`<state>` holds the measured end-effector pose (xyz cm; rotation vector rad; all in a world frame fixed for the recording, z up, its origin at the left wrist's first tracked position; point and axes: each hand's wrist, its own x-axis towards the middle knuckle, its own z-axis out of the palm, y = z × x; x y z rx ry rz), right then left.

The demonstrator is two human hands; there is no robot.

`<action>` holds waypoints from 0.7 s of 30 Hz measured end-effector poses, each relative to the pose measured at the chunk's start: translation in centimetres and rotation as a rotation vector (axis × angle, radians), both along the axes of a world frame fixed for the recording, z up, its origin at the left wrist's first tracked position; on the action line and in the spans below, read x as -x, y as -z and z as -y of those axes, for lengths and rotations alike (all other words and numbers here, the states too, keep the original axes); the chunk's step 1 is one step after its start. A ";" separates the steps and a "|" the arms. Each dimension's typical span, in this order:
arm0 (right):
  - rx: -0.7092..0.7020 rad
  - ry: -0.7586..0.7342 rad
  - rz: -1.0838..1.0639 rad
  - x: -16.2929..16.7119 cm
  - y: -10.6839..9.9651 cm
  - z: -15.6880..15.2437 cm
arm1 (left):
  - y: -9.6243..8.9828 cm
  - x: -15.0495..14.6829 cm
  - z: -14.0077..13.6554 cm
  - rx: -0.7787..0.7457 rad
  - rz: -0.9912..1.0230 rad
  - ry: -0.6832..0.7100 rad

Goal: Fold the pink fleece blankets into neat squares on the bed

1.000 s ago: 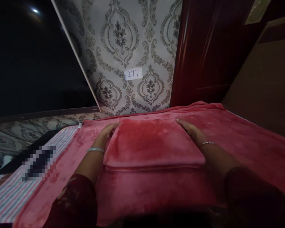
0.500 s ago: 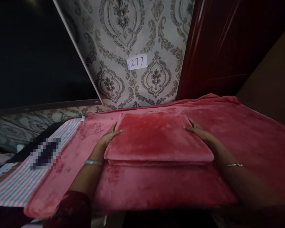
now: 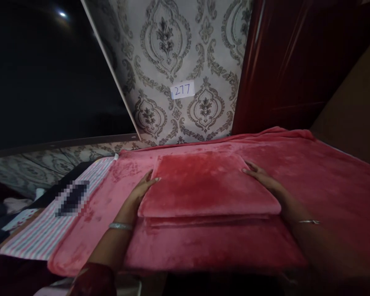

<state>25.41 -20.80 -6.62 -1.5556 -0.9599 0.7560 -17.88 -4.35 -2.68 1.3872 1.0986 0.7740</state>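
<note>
A folded red plush blanket (image 3: 203, 185) lies in front of me, its layers stacked into a neat rectangle. My left hand (image 3: 144, 187) grips its left side, thumb on top and the other fingers along the edge, partly hidden. On the right side, my right hand (image 3: 259, 172) holds the blanket in the same way, with the thumb on the upper face. Beneath the folded blanket spreads a matching red plush cover (image 3: 320, 181), which reaches the surface's front edge.
A striped cloth (image 3: 37, 234) with a blurred-out dark item (image 3: 72, 200) on it lies at the left. Behind stand a large dark screen (image 3: 55, 82), a patterned wall with a paper label (image 3: 182, 89) reading 277, and a dark red glossy panel (image 3: 290, 65).
The whole view has shifted a little, so things appear slightly lower and further right. Both hands stay at the sides of the folded blanket, which keeps its shape.
</note>
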 end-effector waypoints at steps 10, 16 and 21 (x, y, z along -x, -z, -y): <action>-0.412 -0.154 0.871 6.3 -5.7 -0.6 | -4.2 -2.2 1.8 -0.565 -0.326 -0.034; -0.504 -0.987 1.065 19.1 -7.4 -3.2 | -4.0 -7.1 1.7 -0.641 -0.484 0.453; -0.416 -1.128 1.081 20.6 -3.7 -3.8 | -1.5 -7.1 0.2 -0.839 -0.833 0.524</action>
